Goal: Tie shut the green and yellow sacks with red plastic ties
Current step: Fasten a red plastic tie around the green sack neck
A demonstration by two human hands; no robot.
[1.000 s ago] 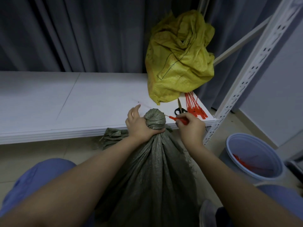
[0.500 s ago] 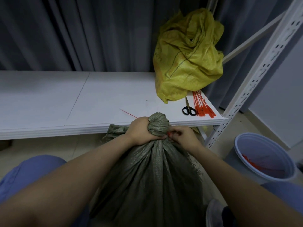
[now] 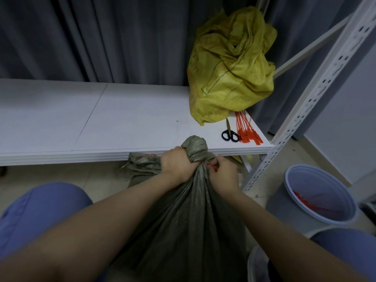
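Observation:
A dull green woven sack (image 3: 183, 216) stands between my knees, its neck bunched into a knob just in front of the shelf edge. My left hand (image 3: 177, 164) grips the neck from the left. My right hand (image 3: 222, 173) is curled against the neck on the right and pinches a red plastic tie (image 3: 211, 167), of which only a small piece shows between the fingers. A crumpled yellow sack (image 3: 230, 72) sits at the back right of the white shelf (image 3: 101, 123). A bundle of red ties (image 3: 247, 131) lies below it.
Black-handled scissors (image 3: 230, 132) lie on the shelf just left of the tie bundle. A white perforated rack post (image 3: 305, 102) rises at the right. A pale blue bucket (image 3: 319, 194) with red scraps stands on the floor at right. Grey curtains hang behind.
My right hand has come in from beside the scissors to the sack's neck, carrying the red tie. The tie's long tail that lay over the shelf is out of sight. My left hand kept its grip.

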